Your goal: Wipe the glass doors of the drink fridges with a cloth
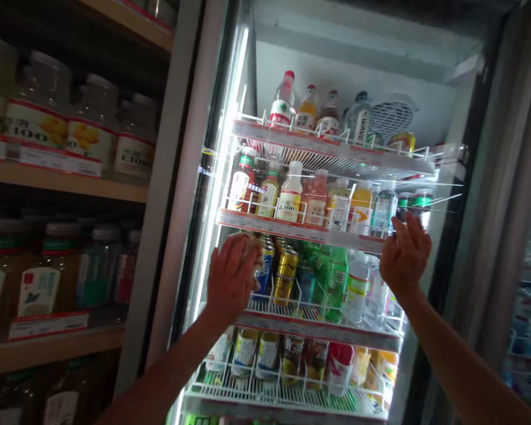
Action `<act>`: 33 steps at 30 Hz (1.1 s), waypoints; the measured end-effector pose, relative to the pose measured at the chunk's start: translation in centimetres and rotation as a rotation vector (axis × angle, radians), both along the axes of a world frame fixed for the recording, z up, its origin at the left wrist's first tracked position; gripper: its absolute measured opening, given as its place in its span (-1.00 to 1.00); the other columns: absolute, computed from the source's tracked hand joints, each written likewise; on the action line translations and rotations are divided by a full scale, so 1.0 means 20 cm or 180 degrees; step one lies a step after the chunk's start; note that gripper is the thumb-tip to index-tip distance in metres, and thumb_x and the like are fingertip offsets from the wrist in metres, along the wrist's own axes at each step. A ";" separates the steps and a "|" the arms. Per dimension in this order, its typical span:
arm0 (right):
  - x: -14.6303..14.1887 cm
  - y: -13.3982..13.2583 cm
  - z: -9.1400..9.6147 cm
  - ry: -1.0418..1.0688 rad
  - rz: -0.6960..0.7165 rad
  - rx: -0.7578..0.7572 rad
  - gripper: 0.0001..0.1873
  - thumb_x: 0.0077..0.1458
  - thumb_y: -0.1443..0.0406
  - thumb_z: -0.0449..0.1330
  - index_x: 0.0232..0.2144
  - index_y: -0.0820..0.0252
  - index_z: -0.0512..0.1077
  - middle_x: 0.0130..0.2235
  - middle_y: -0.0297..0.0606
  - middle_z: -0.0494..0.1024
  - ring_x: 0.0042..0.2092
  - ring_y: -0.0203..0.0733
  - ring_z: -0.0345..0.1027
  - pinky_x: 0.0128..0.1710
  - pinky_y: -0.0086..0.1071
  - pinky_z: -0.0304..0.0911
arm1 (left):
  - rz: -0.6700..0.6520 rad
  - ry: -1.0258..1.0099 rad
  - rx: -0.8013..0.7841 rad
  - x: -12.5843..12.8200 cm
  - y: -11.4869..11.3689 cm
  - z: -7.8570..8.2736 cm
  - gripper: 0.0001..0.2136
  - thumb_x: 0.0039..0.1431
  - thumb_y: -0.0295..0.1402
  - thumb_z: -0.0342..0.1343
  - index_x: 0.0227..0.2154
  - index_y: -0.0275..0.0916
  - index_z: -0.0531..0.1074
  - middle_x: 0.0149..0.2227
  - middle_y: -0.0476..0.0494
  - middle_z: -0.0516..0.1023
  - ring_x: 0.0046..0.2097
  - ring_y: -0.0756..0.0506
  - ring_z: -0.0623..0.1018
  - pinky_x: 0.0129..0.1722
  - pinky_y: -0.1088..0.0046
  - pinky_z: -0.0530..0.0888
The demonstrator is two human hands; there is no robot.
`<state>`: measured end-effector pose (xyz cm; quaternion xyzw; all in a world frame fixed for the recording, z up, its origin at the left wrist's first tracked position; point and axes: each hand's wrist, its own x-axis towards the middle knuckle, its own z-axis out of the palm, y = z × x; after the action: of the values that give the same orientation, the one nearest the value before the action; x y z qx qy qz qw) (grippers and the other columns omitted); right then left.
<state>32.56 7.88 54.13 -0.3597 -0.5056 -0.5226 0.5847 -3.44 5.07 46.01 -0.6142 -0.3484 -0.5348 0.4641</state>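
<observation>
My left hand (232, 274) is raised in front of the left side of a lit drinks fridge, back toward me, fingers stretched and slightly blurred. It covers part of the third shelf, beside a blue can (264, 268) and a gold can (285, 276). On the right, my right hand (406, 254) is up near the end of the second shelf, its fingers loosely bent and apart, with nothing visible in them. Close to it are a clear bottle (384, 209) and green-capped bottles (422, 203). Green soda bottles (337, 283) stand between the two hands.
Wire shelves with white front rails (292, 229) hold several rows of bottles and cans. Upright frames (181, 177) border the fridge. At left, wooden shelves (62, 180) carry more bottles. Another stocked fridge (528, 330) shows dimly at far right.
</observation>
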 end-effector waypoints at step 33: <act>-0.02 -0.02 -0.04 0.0088 0.0069 -0.0185 -0.55 0.17 0.24 -0.08 0.07 0.25 0.32 0.21 -0.03 0.26 0.26 0.03 0.06 0.17 0.03 0.02 | -0.0228 0.0502 -0.0091 0.18 -0.02 -0.14 -0.52 0.18 -0.41 -0.05 0.18 -0.17 0.14 0.26 -0.16 0.17 0.33 -0.14 -0.03 0.27 0.21 0.03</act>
<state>32.24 7.47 53.29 -0.3783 -0.5162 -0.4963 0.5866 0.17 4.74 43.16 -0.6730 -0.2962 -0.4960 0.4619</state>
